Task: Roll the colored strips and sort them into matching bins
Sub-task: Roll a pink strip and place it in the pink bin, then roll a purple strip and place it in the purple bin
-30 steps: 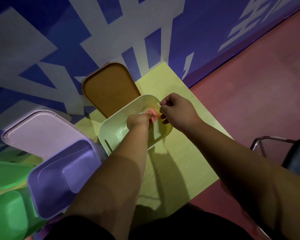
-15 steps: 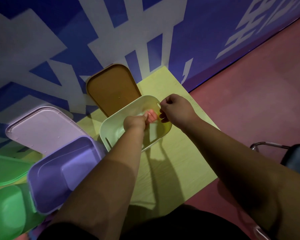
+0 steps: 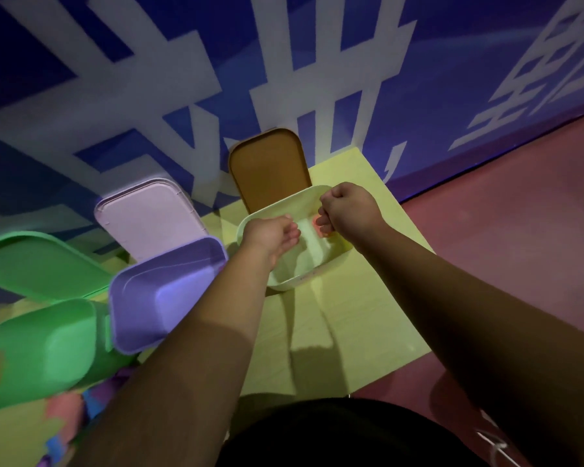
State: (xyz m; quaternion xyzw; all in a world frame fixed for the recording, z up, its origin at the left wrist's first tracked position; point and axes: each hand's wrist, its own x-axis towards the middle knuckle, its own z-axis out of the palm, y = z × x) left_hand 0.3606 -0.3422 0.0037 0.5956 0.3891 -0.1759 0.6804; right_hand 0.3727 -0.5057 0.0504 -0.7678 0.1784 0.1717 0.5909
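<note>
Large white characters [image 3: 277,96] on the blue wall [image 3: 452,62], upper half of frame: cropped, blurred, none legible.

Yellow table [image 3: 334,332] — cream bin [image 3: 312,254], purple bin [image 3: 155,298], green bin [image 3: 41,348], strips [image 3: 64,411].

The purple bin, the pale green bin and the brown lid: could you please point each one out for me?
purple bin [image 3: 162,291], head view, on its bare inner floor
pale green bin [image 3: 302,264], head view, on its inner floor between the forearms
brown lid [image 3: 268,166], head view, on its flat middle
</note>
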